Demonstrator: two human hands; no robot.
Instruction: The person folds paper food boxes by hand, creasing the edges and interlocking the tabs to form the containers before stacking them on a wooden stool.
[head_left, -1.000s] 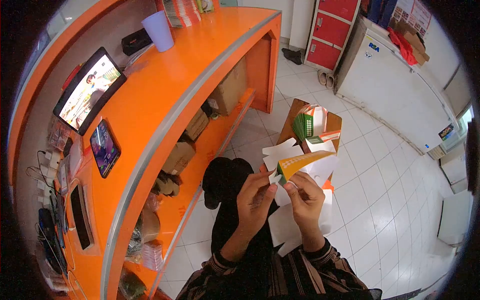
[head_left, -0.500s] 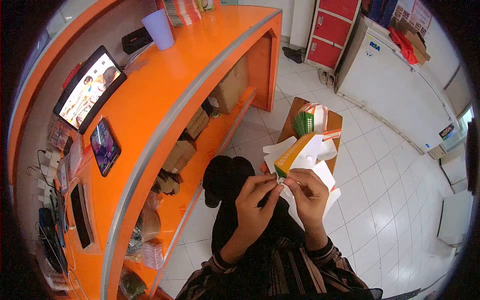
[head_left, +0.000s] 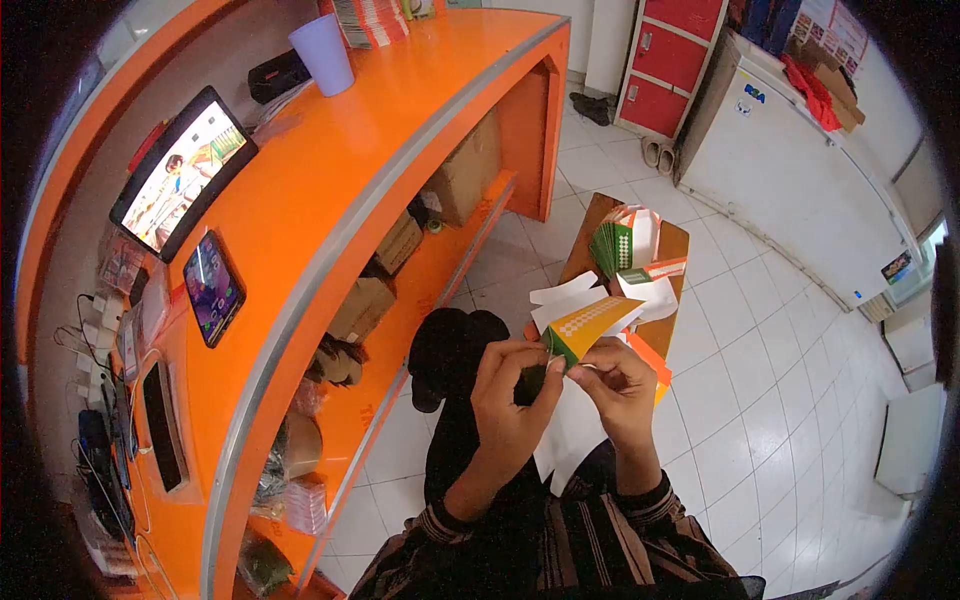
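A small paper carton (head_left: pixel 594 322) with a patterned yellow side and a green end is between my hands, above my lap. My left hand (head_left: pixel 508 405) pinches the carton's green end between thumb and fingertips. At the carton's near right side, my right hand (head_left: pixel 622 392) has thumb and curled fingers closed on its edge. A white paper blank (head_left: pixel 574 425) hangs below the hands over the dark trousers. Beyond the carton, a stack of nested green-and-white cartons (head_left: pixel 606 247) rests on a small wooden stool (head_left: pixel 672 241), with loose white pieces beside it.
On my left curves an orange counter (head_left: pixel 340 150) with a phone (head_left: pixel 213 290), a tablet screen (head_left: pixel 185 175) and a lilac cup (head_left: pixel 323 57). Boxes and bags fill its lower shelf. A white chest freezer (head_left: pixel 780 150) and red lockers (head_left: pixel 668 55) stand ahead to the right.
The carton has turned and tipped in my hands, bringing its patterned yellow side up and hiding most of its white inside. The white blank below shows more. Both hands keep their hold.
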